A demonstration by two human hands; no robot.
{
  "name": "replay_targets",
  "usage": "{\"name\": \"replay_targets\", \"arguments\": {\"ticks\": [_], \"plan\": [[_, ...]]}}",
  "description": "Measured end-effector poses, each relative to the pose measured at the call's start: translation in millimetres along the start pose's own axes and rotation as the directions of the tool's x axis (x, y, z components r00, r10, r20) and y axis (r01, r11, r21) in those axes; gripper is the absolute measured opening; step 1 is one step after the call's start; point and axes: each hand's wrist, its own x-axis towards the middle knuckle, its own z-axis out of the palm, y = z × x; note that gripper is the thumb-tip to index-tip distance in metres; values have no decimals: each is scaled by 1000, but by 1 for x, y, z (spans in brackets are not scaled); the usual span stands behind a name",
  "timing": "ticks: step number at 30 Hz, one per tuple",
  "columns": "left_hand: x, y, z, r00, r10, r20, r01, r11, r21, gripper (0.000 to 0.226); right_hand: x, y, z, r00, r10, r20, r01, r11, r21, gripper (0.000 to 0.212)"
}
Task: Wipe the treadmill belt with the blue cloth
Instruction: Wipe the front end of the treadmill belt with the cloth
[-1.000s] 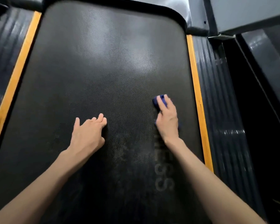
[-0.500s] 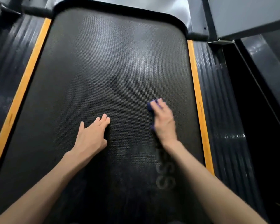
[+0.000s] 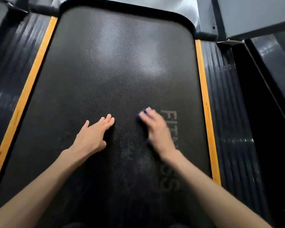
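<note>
Head view: a person is leaning over the treadmill belt (image 3: pixel 115 63), both bare arms reaching in from the bottom of the frame
Wiping: the right hand (image 3: pixel 156 129) is lying flat on the cloth right of centre, pressing it onto the belt, fingers looking stretched though motion is blurring them
Cloth: the blue cloth (image 3: pixel 140 116) is showing only as a dark blue edge at the fingertips and beside the palm
Bracing: the left hand (image 3: pixel 94 135) is resting flat just left of centre, fingers straight, holding nothing
Change: the right hand is sweeping leftward, away from the orange strip (image 3: pixel 204 96) it was working beside a second ago
Meaning: the right side is likely getting covered; the upper and left belt are probably still waiting
Writing: grey lettering (image 3: pixel 170 119) is running down the belt, "FIT" now showing right of the hand, "SS" lower down; the arm is hiding the middle, so "FITNESS" is only a guess
</note>
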Motion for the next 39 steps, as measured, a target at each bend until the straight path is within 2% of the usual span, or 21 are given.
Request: {"name": "replay_targets", "arguments": {"ticks": [1,3,5,6,7,9,11,12,14,16,21,22,23,25,27,28,30,32,36,37,39], "plan": [[0,-2,0,1000,10,13,-10,1000,16,93,-22,-15,9,978,-178,111,176,984,26,37],[1,-5,0,999,23,30,-24,999,40,91,-67,-32,18,812,-473,342,467,878,107,40],[3,-5,0,999,27,30,-28,999,43,88,-69,-17,10,639,-621,454,631,760,153,44],[3,-5,1,999,22,26,-23,999,40,87,-58,-5,7,630,-629,455,655,745,122,45],[3,-5,1,1000,17,25,-18,999,34,86,-42,4,3,693,-576,432,610,789,72,46],[3,-5,1,1000,13,23,-14,1000,22,85,-9,19,-5,900,-337,277,358,933,-27,51],[2,-5,2,1000,15,8,-15,1000,22,83,12,21,-10,991,-83,100,88,995,-52,52],[2,-4,3,1000,15,2,-15,1000,20,83,13,14,-7,997,-44,68,48,998,-50,49],[2,-3,3,1000,12,-1,-12,1000,24,81,-7,-6,1,980,-174,96,179,983,-40,40],[3,-3,4,1000,9,-3,-9,999,38,81,-48,-17,8,888,-391,241,398,917,23,39],[3,-3,5,1000,10,-15,-10,1000,27,80,-74,-3,0,635,-623,457,675,735,64,39],[3,-2,6,1000,8,-13,-8,1000,28,80,-61,-1,-2,642,-635,429,687,725,47,39],[3,-2,6,1000,5,-11,-4,1000,28,80,-46,2,-2,707,-605,367,647,762,10,40],[3,-2,6,1000,3,-11,-3,1000,20,80,-12,11,-5,899,-396,190,420,900,-113,35],[3,-2,7,1000,5,-18,-5,1000,16,80,8,10,-5,991,-126,52,133,976,-174,44],[3,-2,7,1000,4,-19,-4,1000,18,80,6,5,1,996,-78,44,84,982,-169,49],[3,-2,8,1000,-1,-18,1,1000,18,80,-18,-11,11,974,-203,99,213,971,-111,43],[4,-1,6,1000,-3,-11,4,1000,22,81,-56,-18,14,877,-410,250,426,904,-11,41],[3,-1,5,1000,-4,-4,4,1000,6,83,-65,3,1,677,-616,403,641,763,89,38],[3,-1,5,1000,-1,-6,1,1000,-1,83,-54,9,-2,681,-620,390,647,758,75,38],[4,-2,5,1000,1,-6,-1,1000,-5,83,-24,23,-5,822,-508,256,529,849,-14,34]]}}
